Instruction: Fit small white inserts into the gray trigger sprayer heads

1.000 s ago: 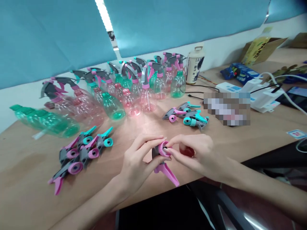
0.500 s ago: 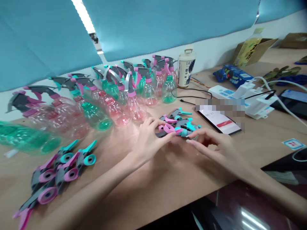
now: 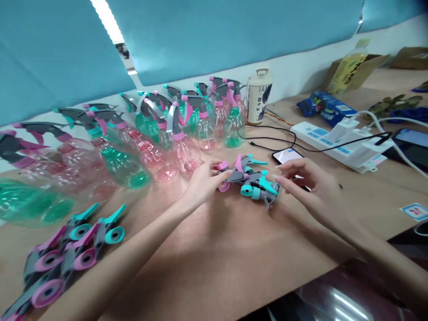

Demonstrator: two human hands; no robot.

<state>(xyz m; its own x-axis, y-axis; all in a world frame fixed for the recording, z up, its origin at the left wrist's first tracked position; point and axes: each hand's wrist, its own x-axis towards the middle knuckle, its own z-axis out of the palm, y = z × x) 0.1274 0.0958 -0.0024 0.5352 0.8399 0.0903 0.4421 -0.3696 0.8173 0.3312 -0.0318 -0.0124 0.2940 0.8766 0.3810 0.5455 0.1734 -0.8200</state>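
Observation:
My left hand (image 3: 203, 180) pinches a pink and grey spray head (image 3: 238, 176) between thumb and fingers, at the near left of a small cluster. Part of that spray head is hidden behind the fingers. Beside it on the table lies a teal and grey spray head (image 3: 257, 192), its collar facing left. My right hand (image 3: 309, 180) hovers at the right end of the cluster, thumb and index finger curved and slightly apart, the tips close to the teal trigger. Nothing shows between them. Another teal-triggered spray head (image 3: 254, 161) lies behind.
Rows of pink and green spray bottles (image 3: 180, 147) stand at the back left. Several loose spray heads (image 3: 83, 258) lie at the front left. A phone (image 3: 287, 155), a black cable (image 3: 267, 145), a power strip (image 3: 321, 136) and a cream tumbler (image 3: 259, 98) sit toward the right.
The pink spray head has turned and shifted left with my left hand. My right hand has moved right and up from the cluster. The phone is now largely hidden by it; the view has shifted slightly.

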